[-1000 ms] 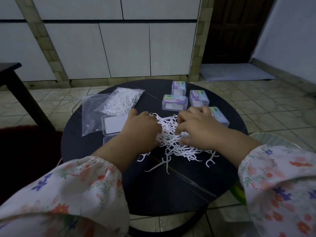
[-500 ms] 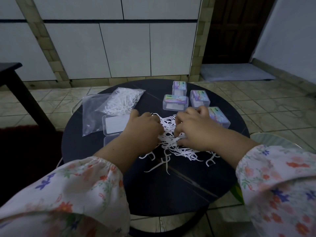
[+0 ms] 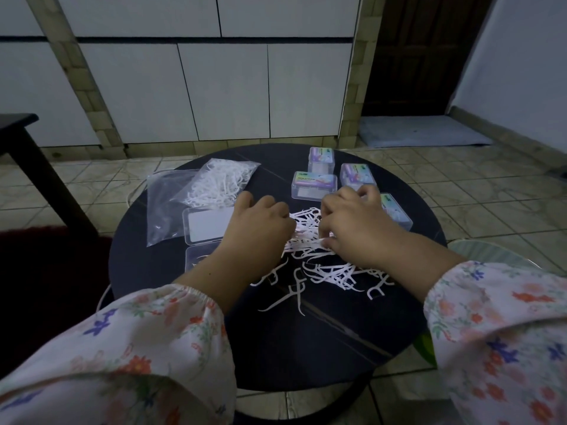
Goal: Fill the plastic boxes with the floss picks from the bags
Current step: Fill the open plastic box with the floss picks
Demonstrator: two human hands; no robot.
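Observation:
A loose heap of white floss picks (image 3: 319,265) lies in the middle of the round black table (image 3: 306,338). My left hand (image 3: 260,228) and my right hand (image 3: 352,222) sit on the heap's far part, fingers curled into the picks and gathering them. An open clear box (image 3: 202,256) with its lid (image 3: 208,223) stands left of my left hand, partly hidden by my wrist. A clear bag of floss picks (image 3: 221,182) lies at the back left. Several closed labelled boxes (image 3: 314,185) stand at the back right.
An emptied clear bag (image 3: 162,210) lies at the table's left edge. A dark table leg (image 3: 46,176) stands at the far left over a dark red rug (image 3: 46,271). Tiled floor surrounds the table; a grey mat (image 3: 420,131) lies by the dark door.
Both hands have drawn closer together over the far part of the heap, bunching picks between them. The near picks lie where they were.

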